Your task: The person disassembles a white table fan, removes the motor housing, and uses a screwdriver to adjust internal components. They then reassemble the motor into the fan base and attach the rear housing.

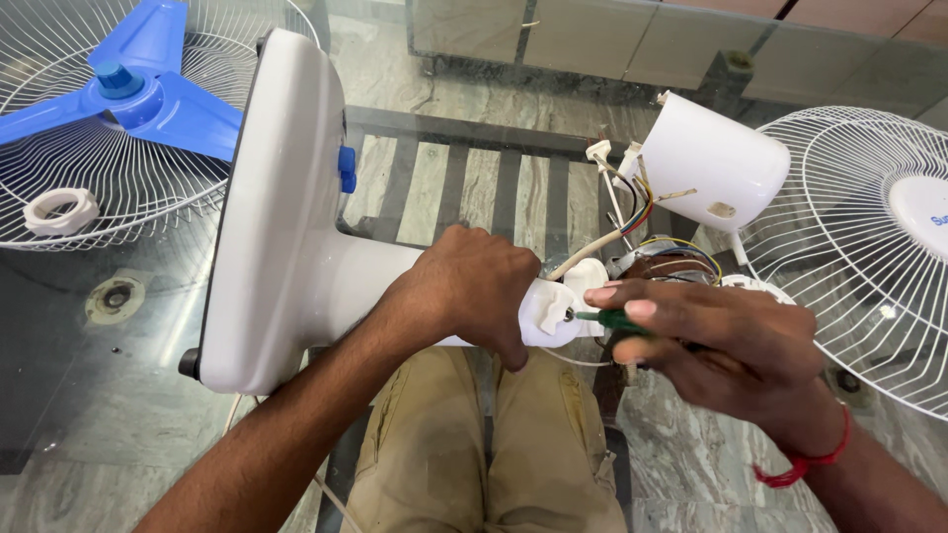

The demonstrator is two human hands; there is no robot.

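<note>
A white fan stand (276, 237) lies on its side on the glass table, its round base to the left. My left hand (464, 291) grips the stand's neck near the top joint (551, 311). My right hand (711, 341) holds a green-handled screwdriver (610, 319), its tip at a screw in the white joint. Just behind, the white motor housing (716, 163) sits tilted with coloured wires (642, 212) running out of it toward the joint.
A blue fan blade (133, 94) and a white ring nut (61, 210) rest in a white wire grille (118, 168) at the left. Another white wire grille (869, 247) lies at the right. The glass table (89, 395) shows my knees below.
</note>
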